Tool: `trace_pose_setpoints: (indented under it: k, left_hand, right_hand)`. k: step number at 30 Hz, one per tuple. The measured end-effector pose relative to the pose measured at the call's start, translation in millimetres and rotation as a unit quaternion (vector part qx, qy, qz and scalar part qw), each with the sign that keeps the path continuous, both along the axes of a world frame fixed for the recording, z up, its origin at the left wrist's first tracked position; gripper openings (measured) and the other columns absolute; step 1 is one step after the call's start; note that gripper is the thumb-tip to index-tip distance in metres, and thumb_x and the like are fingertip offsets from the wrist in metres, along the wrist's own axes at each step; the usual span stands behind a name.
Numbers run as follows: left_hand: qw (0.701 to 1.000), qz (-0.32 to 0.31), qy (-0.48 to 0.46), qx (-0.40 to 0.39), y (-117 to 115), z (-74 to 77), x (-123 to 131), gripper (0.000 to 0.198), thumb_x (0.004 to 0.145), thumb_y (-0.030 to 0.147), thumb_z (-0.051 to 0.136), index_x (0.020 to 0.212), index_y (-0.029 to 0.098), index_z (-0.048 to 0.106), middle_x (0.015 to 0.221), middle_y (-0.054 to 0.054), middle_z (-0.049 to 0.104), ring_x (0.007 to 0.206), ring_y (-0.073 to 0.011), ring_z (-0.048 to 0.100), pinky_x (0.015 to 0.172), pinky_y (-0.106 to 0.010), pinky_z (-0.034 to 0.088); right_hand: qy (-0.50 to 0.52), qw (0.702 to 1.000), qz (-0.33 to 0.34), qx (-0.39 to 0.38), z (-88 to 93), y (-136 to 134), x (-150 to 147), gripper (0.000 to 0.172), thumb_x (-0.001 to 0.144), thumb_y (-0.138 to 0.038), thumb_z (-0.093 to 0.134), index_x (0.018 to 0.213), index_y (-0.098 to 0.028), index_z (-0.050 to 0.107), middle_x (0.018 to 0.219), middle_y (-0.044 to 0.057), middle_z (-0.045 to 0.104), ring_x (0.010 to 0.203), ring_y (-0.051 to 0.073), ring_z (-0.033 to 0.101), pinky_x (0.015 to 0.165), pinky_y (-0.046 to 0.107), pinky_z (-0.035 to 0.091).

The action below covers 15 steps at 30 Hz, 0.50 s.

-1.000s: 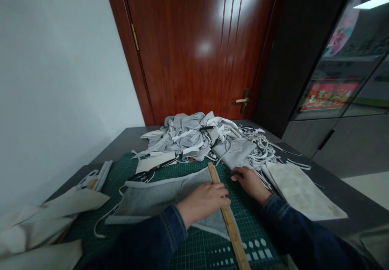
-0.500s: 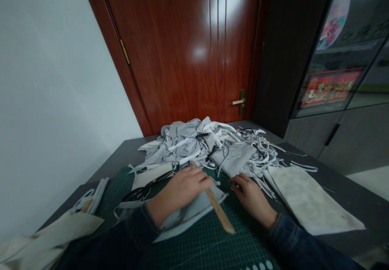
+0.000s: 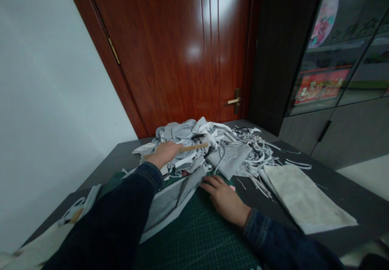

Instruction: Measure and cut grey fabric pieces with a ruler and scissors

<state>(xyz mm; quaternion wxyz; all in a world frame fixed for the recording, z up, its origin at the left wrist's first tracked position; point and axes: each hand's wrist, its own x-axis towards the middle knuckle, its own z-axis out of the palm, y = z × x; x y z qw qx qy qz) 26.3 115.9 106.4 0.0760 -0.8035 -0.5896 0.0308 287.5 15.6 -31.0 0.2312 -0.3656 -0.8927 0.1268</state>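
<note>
My left hand is closed around a flat wooden stick, held level in front of the heap of grey cloth. A grey fabric piece with paler edges lies on the green cutting mat; my left sleeve hides part of it. My right hand has its fingertips at the far corner of this fabric, pinched or pressed there. Whether the fingers grip the edge or only hold it down is hard to see, but they are drawn together on it.
A tangled heap of grey cloth and white strips covers the table's back. A folded grey piece lies at its front. To the right rests a cream fabric panel; more pale pieces lie at left. Behind stands a wooden door.
My left hand has lifted the wooden stick off the fabric and moved it forward and left, turning it sideways. My right hand has moved left onto the fabric's corner. The scissors are now mostly covered.
</note>
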Motion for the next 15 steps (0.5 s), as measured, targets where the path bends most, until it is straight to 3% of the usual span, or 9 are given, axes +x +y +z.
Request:
trace_pose_setpoints:
  k: [3,7,11,15]
  left_hand:
    - [0.999,0.015,0.020,-0.022,7.2,-21.3,-7.6,0.025,0.103,0.037,0.068,0.118,0.017,0.071,0.119,-0.008,0.073,0.108,-0.0250,0.070,0.098,-0.050,0.057]
    - [0.999,0.032,0.020,0.008,1.7,-43.6,-16.3,0.029,0.103,0.036,0.068,0.127,0.019,0.068,0.131,-0.009,0.069,0.118,-0.0271,0.067,0.103,-0.052,0.056]
    - [0.994,0.101,0.021,0.040,-14.0,-41.9,-47.8,0.033,0.104,0.035,0.066,0.133,0.019,0.065,0.137,-0.011,0.066,0.124,-0.0289,0.064,0.105,-0.053,0.054]
    - [0.983,0.171,0.030,-0.060,-42.0,-34.9,-98.8,0.021,0.102,0.034,0.069,0.113,0.016,0.071,0.116,-0.007,0.073,0.105,-0.0236,0.071,0.095,-0.046,0.059]
  right_hand:
    - [-0.071,0.996,0.055,0.028,4.4,9.2,-17.8,0.042,0.104,-0.010,0.047,0.141,-0.021,0.065,0.143,0.011,0.064,0.138,0.029,0.054,0.118,0.045,0.044]
    - [-0.126,0.989,0.035,0.066,7.4,16.2,-42.8,0.034,0.108,-0.015,0.045,0.133,-0.018,0.067,0.133,0.012,0.068,0.127,0.030,0.059,0.109,0.046,0.050]
    - [-0.166,0.979,0.046,0.104,12.2,14.0,-47.3,0.029,0.108,-0.018,0.044,0.120,-0.015,0.070,0.121,0.014,0.071,0.118,0.033,0.062,0.100,0.050,0.053]
    - [-0.203,0.974,0.096,0.039,17.8,-3.1,-17.6,0.022,0.097,-0.013,0.055,0.109,-0.015,0.073,0.112,0.015,0.074,0.107,0.033,0.068,0.093,0.048,0.055]
